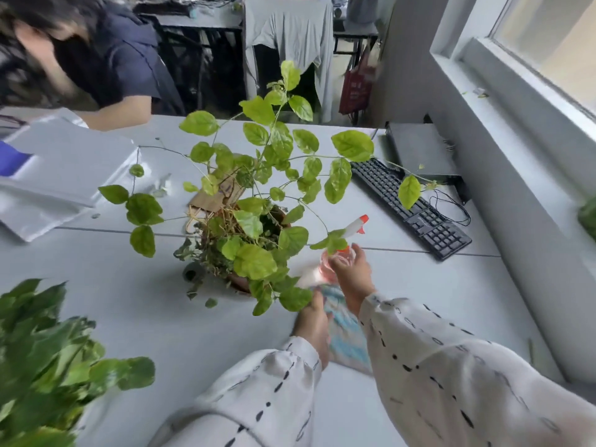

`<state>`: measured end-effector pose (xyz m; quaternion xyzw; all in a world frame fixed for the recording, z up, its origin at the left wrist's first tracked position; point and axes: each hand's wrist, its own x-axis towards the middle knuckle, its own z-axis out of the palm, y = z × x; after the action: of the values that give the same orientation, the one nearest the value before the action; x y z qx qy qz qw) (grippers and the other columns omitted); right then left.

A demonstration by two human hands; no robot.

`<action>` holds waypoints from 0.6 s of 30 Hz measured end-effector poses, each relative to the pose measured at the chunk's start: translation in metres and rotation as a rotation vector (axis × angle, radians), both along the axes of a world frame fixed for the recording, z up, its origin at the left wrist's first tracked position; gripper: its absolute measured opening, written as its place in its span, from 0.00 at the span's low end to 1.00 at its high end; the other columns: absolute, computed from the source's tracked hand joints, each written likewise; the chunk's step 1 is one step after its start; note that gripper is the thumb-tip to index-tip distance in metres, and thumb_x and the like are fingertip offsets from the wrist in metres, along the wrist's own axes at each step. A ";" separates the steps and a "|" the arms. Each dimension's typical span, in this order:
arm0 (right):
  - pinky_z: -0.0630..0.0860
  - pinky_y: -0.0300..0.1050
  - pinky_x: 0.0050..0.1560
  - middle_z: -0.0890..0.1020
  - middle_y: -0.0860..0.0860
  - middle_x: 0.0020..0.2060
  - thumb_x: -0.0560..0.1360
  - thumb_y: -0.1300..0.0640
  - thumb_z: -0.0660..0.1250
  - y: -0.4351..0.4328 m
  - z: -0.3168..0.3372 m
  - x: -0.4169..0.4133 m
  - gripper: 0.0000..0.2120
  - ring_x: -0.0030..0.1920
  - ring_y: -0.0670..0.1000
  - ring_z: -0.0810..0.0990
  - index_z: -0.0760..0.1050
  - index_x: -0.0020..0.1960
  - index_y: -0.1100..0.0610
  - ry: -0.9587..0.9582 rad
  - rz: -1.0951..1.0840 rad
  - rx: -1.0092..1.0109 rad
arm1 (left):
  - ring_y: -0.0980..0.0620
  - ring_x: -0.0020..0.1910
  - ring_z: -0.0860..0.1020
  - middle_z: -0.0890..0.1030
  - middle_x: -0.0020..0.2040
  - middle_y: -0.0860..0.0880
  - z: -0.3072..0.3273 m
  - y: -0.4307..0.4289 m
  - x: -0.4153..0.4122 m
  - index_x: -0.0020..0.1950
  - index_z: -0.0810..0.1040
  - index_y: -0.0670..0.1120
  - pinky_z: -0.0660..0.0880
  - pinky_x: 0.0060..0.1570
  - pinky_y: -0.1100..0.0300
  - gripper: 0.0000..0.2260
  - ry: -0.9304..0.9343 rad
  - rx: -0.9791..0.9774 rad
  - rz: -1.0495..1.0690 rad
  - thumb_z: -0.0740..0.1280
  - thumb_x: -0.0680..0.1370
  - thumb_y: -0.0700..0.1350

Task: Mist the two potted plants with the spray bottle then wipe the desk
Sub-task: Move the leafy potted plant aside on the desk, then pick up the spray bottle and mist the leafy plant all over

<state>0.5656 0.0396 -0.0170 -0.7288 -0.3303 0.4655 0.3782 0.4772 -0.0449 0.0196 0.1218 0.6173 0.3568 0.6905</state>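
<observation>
head view, nearest first: two sleeves of pale cloth with dark dashes reach out over the desk [135, 304]. the landmark for everything below is the trailing potted plant [254, 201] at the middle of the desk.

the second potted plant [42, 356] sits at the near left of the trailing one, well apart from it, its leaves blurred and cut off by the frame edge.

the left hand [314, 324] lies just on the near side of the trailing plant's lowest leaves, fingers bent down onto a blue and white cloth [346, 337] that lies flat on the desk; whether it grips or only presses the cloth i cannot tell, as the fingertips are hidden under leaves.

the right hand [353, 274] is just to the right of the plant's pot, fingers wrapped around the pinkish clear body of the spray bottle [342, 253]. the bottle's white head with its orange nozzle tilts up and to the right, away from the plant; one leaf overlaps its neck.

to the right of the plant, farther back, a black keyboard [409, 204] lies slantwise on the desk. to the left, grey folders [61, 175] are stacked. beyond the plant, another person in a dark top [129, 66] leans over the far edge of the desk.
</observation>
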 end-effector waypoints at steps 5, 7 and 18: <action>0.65 0.53 0.68 0.69 0.58 0.68 0.73 0.56 0.62 0.029 0.025 -0.014 0.22 0.66 0.64 0.69 0.68 0.67 0.51 -0.284 0.022 -0.099 | 0.53 0.53 0.72 0.71 0.70 0.49 -0.003 0.000 -0.007 0.69 0.68 0.51 0.67 0.43 0.60 0.20 -0.057 0.034 -0.060 0.56 0.80 0.57; 0.65 0.50 0.66 0.73 0.58 0.65 0.74 0.58 0.61 0.034 0.023 -0.013 0.17 0.65 0.62 0.70 0.70 0.63 0.53 -0.359 0.026 -0.116 | 0.52 0.58 0.70 0.71 0.70 0.50 -0.002 -0.005 -0.010 0.70 0.68 0.52 0.67 0.52 0.54 0.20 -0.071 0.043 -0.070 0.57 0.80 0.57; 0.78 0.57 0.57 0.82 0.52 0.50 0.67 0.48 0.63 -0.036 0.003 -0.001 0.12 0.55 0.57 0.79 0.77 0.49 0.44 0.048 -0.105 0.213 | 0.58 0.58 0.76 0.73 0.61 0.60 -0.002 -0.034 -0.009 0.66 0.67 0.63 0.67 0.46 0.62 0.17 0.000 0.089 -0.094 0.52 0.81 0.46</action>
<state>0.5645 0.0038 -0.0143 -0.6895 -0.3299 0.4245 0.4853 0.4680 -0.0792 0.0180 0.1812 0.5943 0.3510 0.7006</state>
